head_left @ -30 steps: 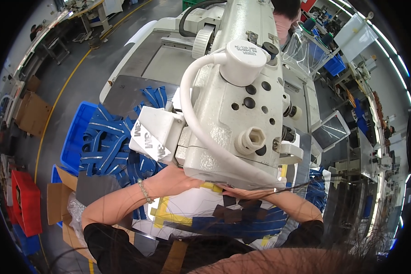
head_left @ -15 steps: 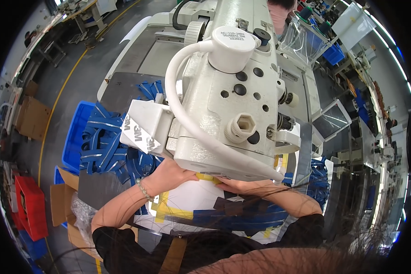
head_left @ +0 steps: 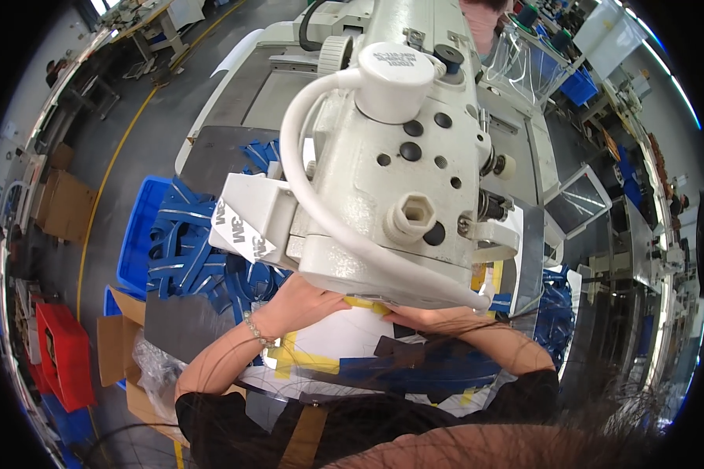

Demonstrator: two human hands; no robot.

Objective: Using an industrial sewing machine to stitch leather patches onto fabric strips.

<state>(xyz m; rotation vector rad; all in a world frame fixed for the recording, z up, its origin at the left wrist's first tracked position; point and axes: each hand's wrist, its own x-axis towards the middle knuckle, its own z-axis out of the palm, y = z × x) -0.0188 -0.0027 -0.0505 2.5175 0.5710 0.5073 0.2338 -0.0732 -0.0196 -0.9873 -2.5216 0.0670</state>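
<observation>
A large off-white sewing machine head (head_left: pixel 368 187) fills the middle of the view. My left hand (head_left: pixel 301 306) reaches under its front edge from the left, thumb along a white sheet (head_left: pixel 328 334) patched with yellow tape. The other left fingers are hidden behind the machine. From the right, my right hand (head_left: pixel 426 319) reaches toward the same spot, its fingertips by a strip of yellow tape (head_left: pixel 365 305) and mostly covered by the machine's edge. Whether either hand grips something cannot be made out. Blue straps with pale stripes (head_left: pixel 184 242) lie heaped left of my left hand.
More blue straps (head_left: pixel 554 309) are piled at the right. Beside the table on the left stand a blue bin (head_left: pixel 139 227), an open cardboard box (head_left: pixel 117 344) with clear plastic and a red crate (head_left: pixel 66 359). Another person in pink (head_left: pixel 483 23) is beyond the machine.
The whole view has shifted slightly, with the bins and table edge a little farther right. Both hands stay at the same place under the machine's front.
</observation>
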